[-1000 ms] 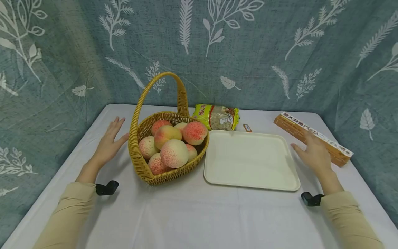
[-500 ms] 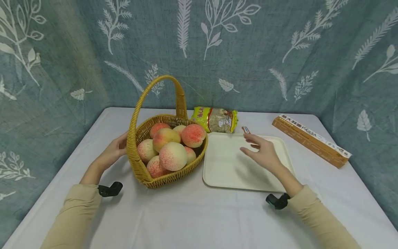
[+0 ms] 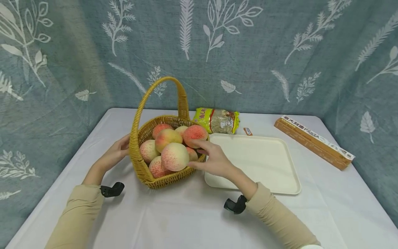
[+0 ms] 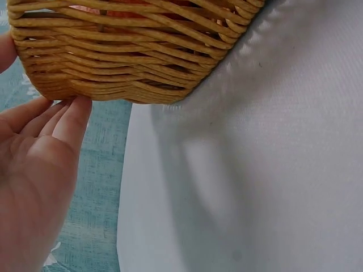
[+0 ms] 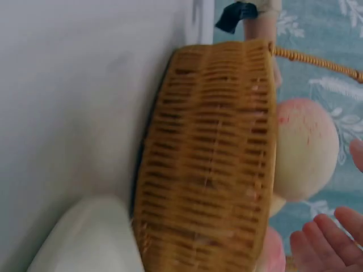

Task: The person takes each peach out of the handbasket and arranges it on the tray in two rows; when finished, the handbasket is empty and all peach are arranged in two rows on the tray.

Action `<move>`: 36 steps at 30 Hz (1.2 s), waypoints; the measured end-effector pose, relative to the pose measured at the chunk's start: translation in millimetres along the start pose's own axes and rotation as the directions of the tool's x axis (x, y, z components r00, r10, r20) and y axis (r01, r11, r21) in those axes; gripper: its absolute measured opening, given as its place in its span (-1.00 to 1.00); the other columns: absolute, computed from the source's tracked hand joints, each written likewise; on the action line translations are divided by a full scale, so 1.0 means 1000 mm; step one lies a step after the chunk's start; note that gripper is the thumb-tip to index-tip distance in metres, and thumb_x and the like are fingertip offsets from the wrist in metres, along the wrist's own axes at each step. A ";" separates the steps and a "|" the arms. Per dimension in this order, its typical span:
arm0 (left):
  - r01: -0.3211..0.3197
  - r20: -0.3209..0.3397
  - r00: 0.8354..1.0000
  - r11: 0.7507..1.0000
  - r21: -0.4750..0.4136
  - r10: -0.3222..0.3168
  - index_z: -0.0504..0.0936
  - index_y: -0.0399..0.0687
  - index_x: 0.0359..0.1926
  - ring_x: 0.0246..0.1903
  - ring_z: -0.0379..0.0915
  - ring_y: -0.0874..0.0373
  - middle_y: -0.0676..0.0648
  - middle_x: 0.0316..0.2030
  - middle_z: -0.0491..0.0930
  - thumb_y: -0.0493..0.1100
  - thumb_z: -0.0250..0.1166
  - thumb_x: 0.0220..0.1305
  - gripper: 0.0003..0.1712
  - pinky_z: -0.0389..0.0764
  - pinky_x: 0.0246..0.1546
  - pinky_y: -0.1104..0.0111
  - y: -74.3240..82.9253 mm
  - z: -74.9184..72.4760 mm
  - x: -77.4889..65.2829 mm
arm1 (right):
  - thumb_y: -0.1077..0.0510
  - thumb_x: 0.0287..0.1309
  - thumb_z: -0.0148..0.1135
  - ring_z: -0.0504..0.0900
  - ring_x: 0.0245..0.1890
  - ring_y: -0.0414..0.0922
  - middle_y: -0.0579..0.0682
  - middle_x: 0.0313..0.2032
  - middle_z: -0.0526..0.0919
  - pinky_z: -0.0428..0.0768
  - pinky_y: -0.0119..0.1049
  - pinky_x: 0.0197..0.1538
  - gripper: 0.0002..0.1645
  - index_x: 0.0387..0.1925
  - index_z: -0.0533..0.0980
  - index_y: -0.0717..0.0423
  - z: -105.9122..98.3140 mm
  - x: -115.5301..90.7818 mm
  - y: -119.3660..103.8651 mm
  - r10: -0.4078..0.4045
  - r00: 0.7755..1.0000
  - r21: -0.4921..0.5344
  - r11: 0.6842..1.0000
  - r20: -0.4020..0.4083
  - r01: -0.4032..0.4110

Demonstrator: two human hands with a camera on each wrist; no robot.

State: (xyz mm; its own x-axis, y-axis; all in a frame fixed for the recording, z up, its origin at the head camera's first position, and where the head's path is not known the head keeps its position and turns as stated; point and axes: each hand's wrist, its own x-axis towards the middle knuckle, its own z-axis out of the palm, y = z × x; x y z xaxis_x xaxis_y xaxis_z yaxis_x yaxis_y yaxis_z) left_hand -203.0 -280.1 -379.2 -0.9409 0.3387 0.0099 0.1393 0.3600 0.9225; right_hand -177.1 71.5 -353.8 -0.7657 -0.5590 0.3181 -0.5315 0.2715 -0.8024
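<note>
A woven basket point(image 3: 177, 179) with a tall arched handle stands left of centre, heaped with several peaches. My left hand point(image 3: 112, 154) is at its left end; in the left wrist view the straight fingertips of that hand point(image 4: 42, 158) touch the wicker wall point(image 4: 130, 68). Over the basket's right rim reaches my right hand point(image 3: 217, 162), fingers spread and thumb apart. Closest to its thumb is a pale, red-speckled peach point(image 3: 175, 157); its fingers overlap a redder peach point(image 3: 195, 135) behind. The right wrist view shows a gap between the hand point(image 5: 326, 243) and the pale peach point(image 5: 306, 150).
A cream tray point(image 3: 264, 185) lies right of the basket, under the right forearm. Behind are a yellow-ended bag of dry food point(image 3: 217, 120) and a small orange packet point(image 3: 247, 131). A long brown pasta box point(image 3: 314, 143) lies at the right. A patterned curtain point(image 3: 199, 86) hangs behind.
My right hand has swept left from beside the pasta box, across the tray, to the peaches. My left hand has moved right to the basket's end. The basket and peaches look unmoved.
</note>
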 end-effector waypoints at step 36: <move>0.030 0.015 0.999 0.999 -0.032 -0.030 -0.24 -0.38 0.49 0.39 -0.21 -0.41 -0.45 0.45 -0.13 -0.33 0.10 0.25 -0.06 -0.04 0.28 -0.25 0.002 0.002 0.003 | 0.09 -0.28 0.57 0.54 0.05 -0.07 0.07 0.09 0.56 0.53 -0.27 0.03 -0.07 0.22 0.43 0.22 0.014 0.031 -0.012 0.100 0.993 -0.177 0.980 0.055 -0.089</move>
State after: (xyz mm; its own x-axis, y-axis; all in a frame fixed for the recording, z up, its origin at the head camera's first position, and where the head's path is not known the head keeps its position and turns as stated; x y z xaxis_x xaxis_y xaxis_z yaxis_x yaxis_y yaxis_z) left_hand -204.8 -277.0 -377.7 -0.9397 0.3412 -0.0234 0.1011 0.3424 0.9341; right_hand -189.7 39.6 -341.2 -0.7938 -0.5715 0.2078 -0.5171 0.4545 -0.7253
